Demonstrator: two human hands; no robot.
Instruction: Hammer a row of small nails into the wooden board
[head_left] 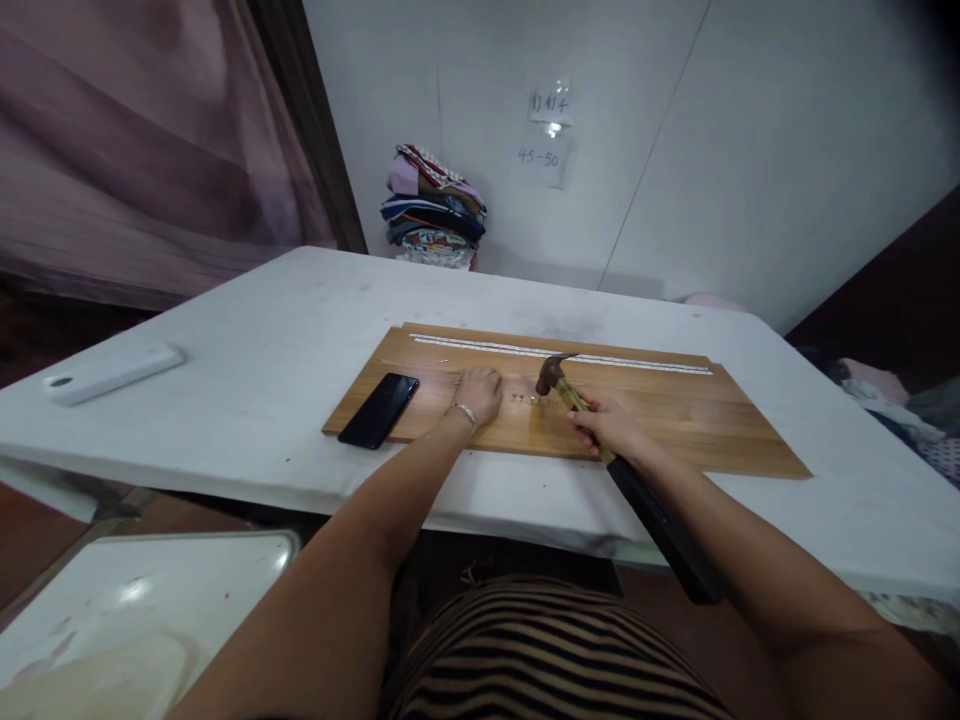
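A claw hammer (553, 374) with a rusty head and a long black handle end is gripped in my right hand (604, 425), high on the handle near the head. The head hovers over or touches a short row of small nails (519, 398) standing in the wooden board (660, 425); which, I cannot tell. My left hand (480, 395), wearing a bracelet, rests on the board left of the row. Its fingers curl down, and the fingertips and anything in them are hidden. Some loose nails (456, 379) lie just beside it.
A black phone (379, 410) lies over the board's left front edge. Two white measuring strips (562, 354) run along its back. A white handle-like object (116, 374) lies on the white table (247, 400). Folded clothes (435, 210) are stacked behind; a white stool (217, 570) stands at lower left.
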